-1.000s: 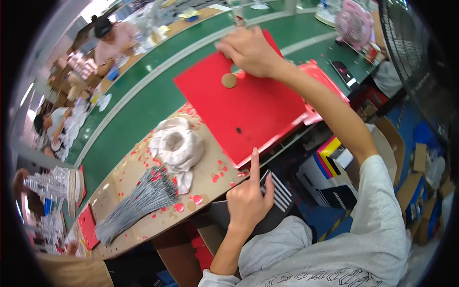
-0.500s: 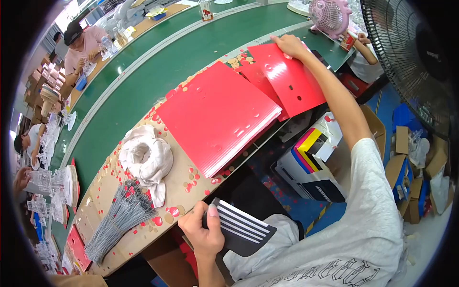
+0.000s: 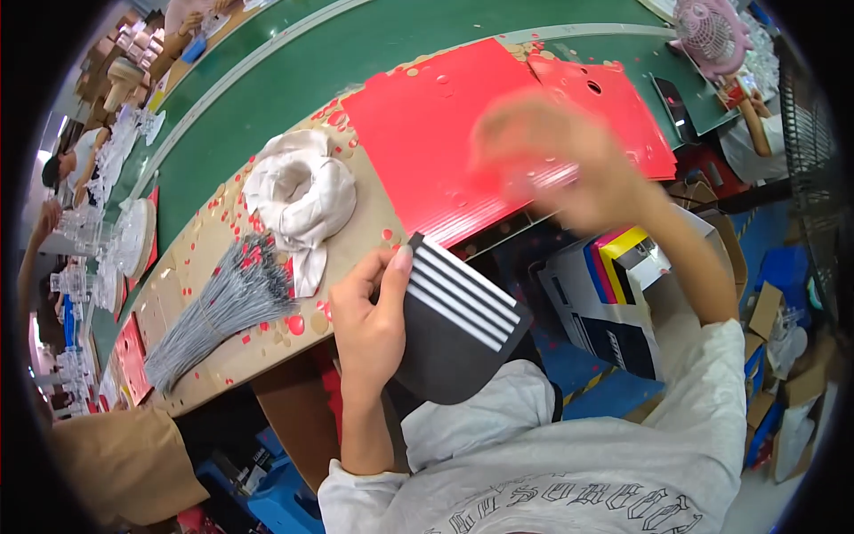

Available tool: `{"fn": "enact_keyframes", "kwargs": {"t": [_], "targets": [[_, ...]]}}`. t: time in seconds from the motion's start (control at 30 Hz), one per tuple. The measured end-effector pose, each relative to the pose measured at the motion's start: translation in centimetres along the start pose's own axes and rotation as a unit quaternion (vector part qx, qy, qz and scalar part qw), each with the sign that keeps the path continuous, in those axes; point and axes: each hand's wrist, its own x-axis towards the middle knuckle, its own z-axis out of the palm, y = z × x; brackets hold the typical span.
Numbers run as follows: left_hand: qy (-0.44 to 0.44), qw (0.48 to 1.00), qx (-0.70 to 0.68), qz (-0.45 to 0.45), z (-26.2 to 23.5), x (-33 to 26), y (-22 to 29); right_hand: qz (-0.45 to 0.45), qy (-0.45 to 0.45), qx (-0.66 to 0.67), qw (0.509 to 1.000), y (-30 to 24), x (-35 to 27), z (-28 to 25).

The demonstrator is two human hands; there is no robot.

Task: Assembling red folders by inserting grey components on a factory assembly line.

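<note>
My left hand [image 3: 369, 325] is closed, thumb on top, around the edge of a flat black piece with white stripes [image 3: 467, 316] and a rounded lower end. It is over my lap, just off the table's near edge. My right hand [image 3: 551, 160], smeared by motion, passes over the near right part of a stack of glossy red sheets [image 3: 427, 133]; whether it holds anything does not show. To the right of that stack lie more red sheets [image 3: 614, 107] with holes punched through the top one.
On the table [image 3: 365, 214] are a coiled white cloth [image 3: 301, 196], a tied bundle of grey wires [image 3: 218, 307] and scattered red and tan discs. Beyond runs a green belt [image 3: 267, 98]. A printed carton [image 3: 605, 303] stands right of my lap. Other people work around the belt.
My right hand has left the holed red sheet at the far right and come back toward me over the big stack. That sheet now lies flat. My left hand keeps its hold; the view has shifted.
</note>
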Motion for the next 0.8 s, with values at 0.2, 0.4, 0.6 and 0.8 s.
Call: {"fn": "enact_keyframes", "kwargs": {"t": [0.2,0.4,0.6,0.8], "targets": [[0.007,0.994,-0.093,0.051,-0.1,0.0,-0.4,-0.009,-0.051,0.039,0.998,-7.5,-3.0,4.3],[-0.045,0.982,-0.185,0.002,-0.6,-1.2,-1.0,-0.034,-0.002,-0.004,0.999,-7.8,-1.0,6.1],[-0.089,0.951,-0.295,-0.022,-2.7,-2.3,-0.8,0.037,0.014,0.007,0.999,-8.0,-0.4,5.8],[-0.069,0.969,-0.230,-0.054,-3.2,-2.6,-1.4,-0.046,0.029,-0.023,0.998,-7.8,-0.5,6.5]]}}
